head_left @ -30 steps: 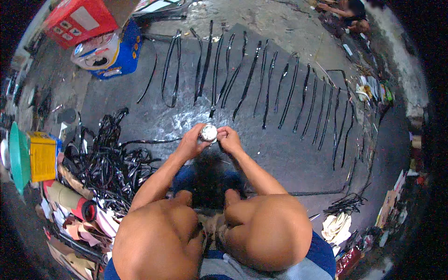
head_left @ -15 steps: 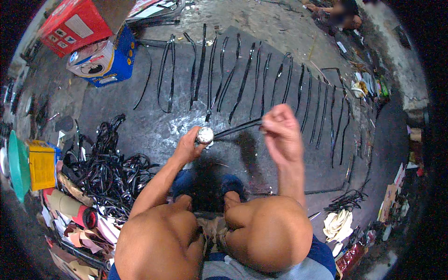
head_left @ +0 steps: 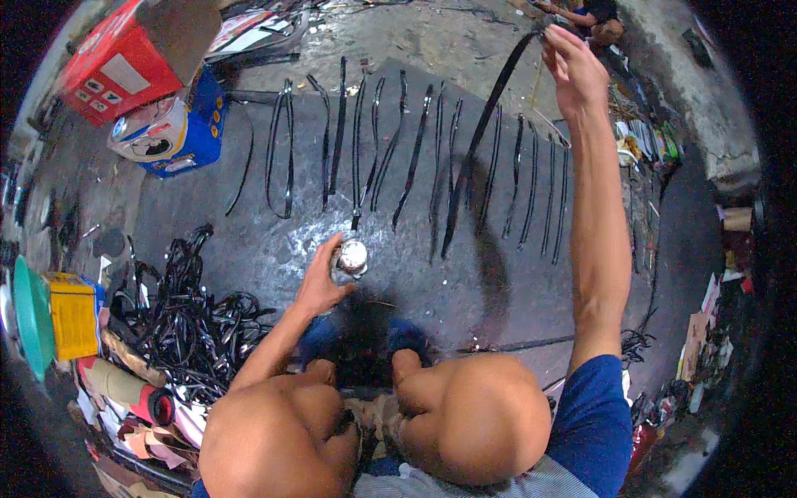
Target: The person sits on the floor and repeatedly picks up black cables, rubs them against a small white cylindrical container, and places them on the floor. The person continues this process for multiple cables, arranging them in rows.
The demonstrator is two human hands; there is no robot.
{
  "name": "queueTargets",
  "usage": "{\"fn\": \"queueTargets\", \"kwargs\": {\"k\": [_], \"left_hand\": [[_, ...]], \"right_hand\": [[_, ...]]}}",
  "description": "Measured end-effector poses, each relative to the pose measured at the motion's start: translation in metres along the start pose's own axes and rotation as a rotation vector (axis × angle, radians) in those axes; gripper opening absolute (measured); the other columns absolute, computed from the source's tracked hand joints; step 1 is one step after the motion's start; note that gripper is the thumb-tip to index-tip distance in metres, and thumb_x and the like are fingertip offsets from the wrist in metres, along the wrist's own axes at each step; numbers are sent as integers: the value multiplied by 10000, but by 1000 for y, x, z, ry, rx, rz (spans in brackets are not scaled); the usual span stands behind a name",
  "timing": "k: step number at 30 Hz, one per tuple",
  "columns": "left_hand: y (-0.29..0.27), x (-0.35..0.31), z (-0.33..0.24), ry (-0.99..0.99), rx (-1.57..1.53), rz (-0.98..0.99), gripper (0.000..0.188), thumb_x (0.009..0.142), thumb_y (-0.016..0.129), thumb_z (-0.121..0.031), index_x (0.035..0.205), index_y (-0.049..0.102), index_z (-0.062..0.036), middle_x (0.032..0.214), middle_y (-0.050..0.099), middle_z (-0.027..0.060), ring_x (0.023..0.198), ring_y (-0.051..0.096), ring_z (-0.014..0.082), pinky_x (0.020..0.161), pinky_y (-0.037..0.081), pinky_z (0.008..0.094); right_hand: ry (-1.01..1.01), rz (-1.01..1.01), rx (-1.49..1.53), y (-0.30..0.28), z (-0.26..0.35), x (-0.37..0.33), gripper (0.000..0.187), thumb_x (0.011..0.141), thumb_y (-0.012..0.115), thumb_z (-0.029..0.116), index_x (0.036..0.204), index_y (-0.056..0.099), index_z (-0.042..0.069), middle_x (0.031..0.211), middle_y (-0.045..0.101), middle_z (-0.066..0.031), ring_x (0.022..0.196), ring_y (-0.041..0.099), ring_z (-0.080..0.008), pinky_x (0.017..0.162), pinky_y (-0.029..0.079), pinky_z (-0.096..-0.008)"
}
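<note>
Right hand [head_left: 573, 70] has swung way up, pinching a long black strip [head_left: 481, 137] above the tin [head_left: 353, 257]; left hand [head_left: 320, 282] grips that tin.

A black strip [head_left: 481, 133] hangs over rows of black strips [head_left: 415, 158] on the wet dark-grey floor [head_left: 274, 241]. The small round can [head_left: 353, 257] is silvery white. A red box [head_left: 116, 62], a blue-and-white box [head_left: 170, 133], a yellow crate [head_left: 73, 315] and blue shorts [head_left: 594, 419] show nearby.

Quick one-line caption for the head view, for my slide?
Squatting person's left hand steadies a small tin while the right hand lifts a wet black strip above rows of laid-out strips.
</note>
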State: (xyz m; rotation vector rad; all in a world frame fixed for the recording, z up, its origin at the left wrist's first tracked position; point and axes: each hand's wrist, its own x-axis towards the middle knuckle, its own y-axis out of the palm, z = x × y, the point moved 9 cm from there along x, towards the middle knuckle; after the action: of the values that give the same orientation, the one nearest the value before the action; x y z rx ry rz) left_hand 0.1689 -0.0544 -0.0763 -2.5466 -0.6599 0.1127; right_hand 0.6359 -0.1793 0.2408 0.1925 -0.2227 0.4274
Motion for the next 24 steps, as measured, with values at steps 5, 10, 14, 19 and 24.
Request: {"fn": "queueTargets", "kwargs": {"k": [5, 10, 14, 19, 24], "left_hand": [[-3, -51, 29, -178, -106, -176, 963, 707, 853, -100, 1536, 363, -73, 1334, 530, 162, 1167, 573, 290, 1013, 471, 382], [-3, -94, 42, -261, -35, -189, 844, 737, 805, -82, 1491, 427, -66, 1294, 548, 141, 1088, 582, 251, 932, 485, 365], [6, -100, 40, -245, -73, -144, 798, 731, 801, -76, 1458, 472, -66, 1234, 575, 123, 1042, 593, 244, 909, 490, 360], [-3, -108, 42, -248, -53, -131, 743, 732, 799, -78, 1418, 513, -54, 1200, 590, 128, 1015, 607, 243, 895, 495, 353], [-7, -119, 43, -264, -40, -120, 717, 731, 797, -84, 1397, 537, -50, 1181, 604, 132, 999, 623, 245, 887, 500, 360]], "right_hand": [[-190, -122, -13, -35, 2, 92, 159, 889, 744, 77, 1031, 723, 7, 916, 732, -64, 773, 685, -155, 694, 560, -263], [-195, -370, -181, -44, -48, 60, 56, 729, 735, 58, 731, 683, 35, 698, 663, -27, 615, 593, -124, 579, 450, -258], [-89, -525, -940, -78, -150, -5, 145, 750, 754, 180, 675, 743, 56, 636, 695, -42, 578, 683, -202, 578, 538, -367], [548, -309, -1159, -86, -308, -106, 350, 801, 773, 368, 785, 760, 19, 799, 750, -123, 768, 724, -293, 722, 552, -431], [603, -468, -620, -77, -337, -158, 66, 801, 656, 22, 824, 665, -39, 756, 719, -131, 637, 722, -225, 583, 576, -332]]}}
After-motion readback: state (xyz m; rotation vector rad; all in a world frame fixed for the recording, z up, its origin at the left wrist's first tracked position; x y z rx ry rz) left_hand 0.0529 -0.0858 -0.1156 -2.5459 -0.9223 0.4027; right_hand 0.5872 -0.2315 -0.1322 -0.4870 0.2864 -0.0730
